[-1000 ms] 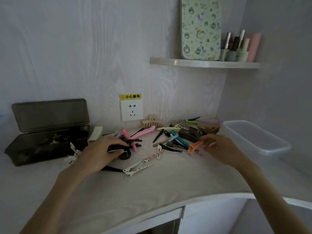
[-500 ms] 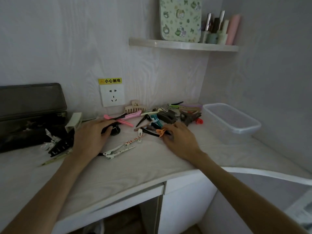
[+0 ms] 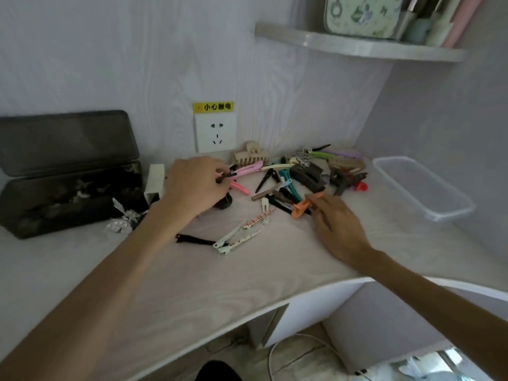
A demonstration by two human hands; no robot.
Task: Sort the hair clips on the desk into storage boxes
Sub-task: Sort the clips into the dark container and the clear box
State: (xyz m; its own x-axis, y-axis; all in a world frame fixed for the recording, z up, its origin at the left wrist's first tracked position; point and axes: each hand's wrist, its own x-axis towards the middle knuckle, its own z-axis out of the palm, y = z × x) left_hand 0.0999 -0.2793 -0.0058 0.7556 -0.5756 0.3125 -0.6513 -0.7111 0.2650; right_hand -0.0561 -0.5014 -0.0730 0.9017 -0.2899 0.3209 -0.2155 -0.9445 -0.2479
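Our left hand (image 3: 192, 185) fingers pinch a black clip (image 3: 226, 176); right hand (image 3: 336, 224) fingers pinch an orange clip (image 3: 302, 209) w/ the pile on the counter (image 3: 165, 270). Risk: neighbour clips snag & drag off.

Matt woodgrain desk (image 3: 170, 284), clear plastic box (image 3: 423, 188)

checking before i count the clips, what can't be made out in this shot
Head view only:
- Dark storage box: its contents are too dim and murky to identify.
- Left hand: its fingers close on a dark clip, but the palm hides what lies beneath.
- Clip pile: overlapping clips block an exact count.
- Shelf items: cut off by the top edge.
- Right hand: touches the orange clip; grip unclear.
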